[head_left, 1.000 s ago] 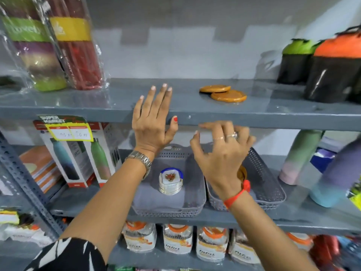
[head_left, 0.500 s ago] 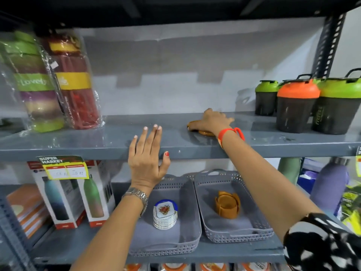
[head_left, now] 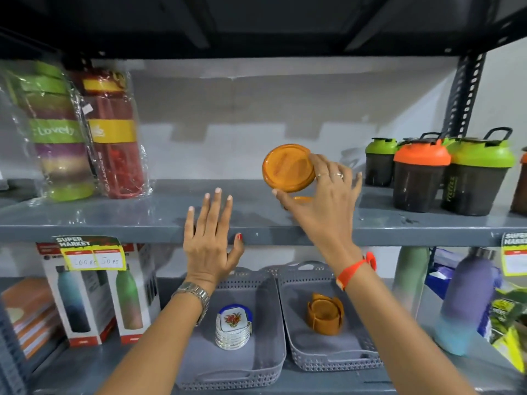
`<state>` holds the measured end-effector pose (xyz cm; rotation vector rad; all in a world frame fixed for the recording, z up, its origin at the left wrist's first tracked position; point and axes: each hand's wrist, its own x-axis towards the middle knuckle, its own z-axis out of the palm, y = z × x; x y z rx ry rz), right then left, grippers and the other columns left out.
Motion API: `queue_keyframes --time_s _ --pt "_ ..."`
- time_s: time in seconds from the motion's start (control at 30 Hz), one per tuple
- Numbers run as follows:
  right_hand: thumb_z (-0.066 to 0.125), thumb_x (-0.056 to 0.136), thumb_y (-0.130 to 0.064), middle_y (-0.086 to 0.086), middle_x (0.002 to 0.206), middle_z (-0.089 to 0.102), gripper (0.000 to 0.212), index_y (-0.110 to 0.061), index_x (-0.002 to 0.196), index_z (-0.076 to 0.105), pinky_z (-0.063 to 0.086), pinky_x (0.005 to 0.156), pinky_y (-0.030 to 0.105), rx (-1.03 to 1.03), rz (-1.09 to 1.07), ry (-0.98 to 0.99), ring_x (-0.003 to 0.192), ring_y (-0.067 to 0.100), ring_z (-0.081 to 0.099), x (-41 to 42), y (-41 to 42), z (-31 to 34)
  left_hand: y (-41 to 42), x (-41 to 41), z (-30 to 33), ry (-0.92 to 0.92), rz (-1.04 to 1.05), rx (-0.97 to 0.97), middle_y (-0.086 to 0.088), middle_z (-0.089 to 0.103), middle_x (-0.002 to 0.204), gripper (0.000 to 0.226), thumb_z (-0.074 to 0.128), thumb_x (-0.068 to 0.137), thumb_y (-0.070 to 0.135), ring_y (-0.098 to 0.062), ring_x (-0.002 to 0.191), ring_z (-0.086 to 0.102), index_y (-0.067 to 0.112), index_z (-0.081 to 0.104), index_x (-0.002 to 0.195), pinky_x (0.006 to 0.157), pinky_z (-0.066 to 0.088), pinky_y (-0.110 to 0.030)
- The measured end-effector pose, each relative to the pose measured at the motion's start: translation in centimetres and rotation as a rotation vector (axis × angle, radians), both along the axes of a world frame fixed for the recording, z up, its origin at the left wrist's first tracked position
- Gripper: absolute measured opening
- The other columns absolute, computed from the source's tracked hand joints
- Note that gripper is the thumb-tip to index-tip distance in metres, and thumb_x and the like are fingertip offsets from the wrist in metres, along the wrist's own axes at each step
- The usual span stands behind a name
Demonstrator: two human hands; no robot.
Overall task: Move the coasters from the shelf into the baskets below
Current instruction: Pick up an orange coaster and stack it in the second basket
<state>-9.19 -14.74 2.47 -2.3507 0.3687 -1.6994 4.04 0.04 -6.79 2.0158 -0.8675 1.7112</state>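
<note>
Two coasters are in our view on the upper level: our right hand [head_left: 325, 195] pinches one orange coaster [head_left: 288, 168] by its edge between thumb and fingers, lifted and tilted above the grey shelf [head_left: 142, 220], and a second orange coaster [head_left: 302, 199] lies flat on the shelf just under it, mostly hidden by the thumb. Our left hand [head_left: 209, 238] is at 9 o'clock from the right one, empty, fingers spread loosely, in front of the shelf edge. Below, two grey baskets stand side by side, touching. The left basket [head_left: 268, 363] holds a stack of white floral coasters [head_left: 233, 326]; the right basket [head_left: 299, 346], at 6 o'clock from the held coaster, holds orange coasters in a holder [head_left: 325, 313]. Shaker bottles [head_left: 445, 172] stand at 3 o'clock on the shelf, wrapped bottles [head_left: 82, 132] at 9 o'clock.
</note>
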Motion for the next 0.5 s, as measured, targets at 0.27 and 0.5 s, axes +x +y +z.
queue_keyframes --time_s 0.27,0.5 --pt "0.065 0.075 -0.056 0.011 0.131 0.059 0.063 -0.022 0.126 0.052 0.025 0.111 0.057 -0.217 0.055 -0.376 0.119 0.023 0.044 -5.6 1.5 -0.1 -2.3 -2.0 2.3 0.017 -0.006 -0.038 -0.013 0.031 0.151 0.068 0.034 0.089 0.041 -0.019 0.146 0.013 0.004 0.028 0.145 0.119 0.0 -0.047" --pt "0.07 0.073 -0.052 0.016 0.129 0.058 0.06 -0.018 0.121 0.061 0.033 0.108 0.058 -0.172 0.105 -0.333 0.117 0.033 0.052 -8.0 0.6 -1.0 -4.1 -3.1 1.1 0.038 -0.029 0.034 -0.013 0.032 0.152 0.067 0.036 0.089 0.04 -0.025 0.144 0.02 0.006 0.029 0.146 0.119 -0.002 -0.048"
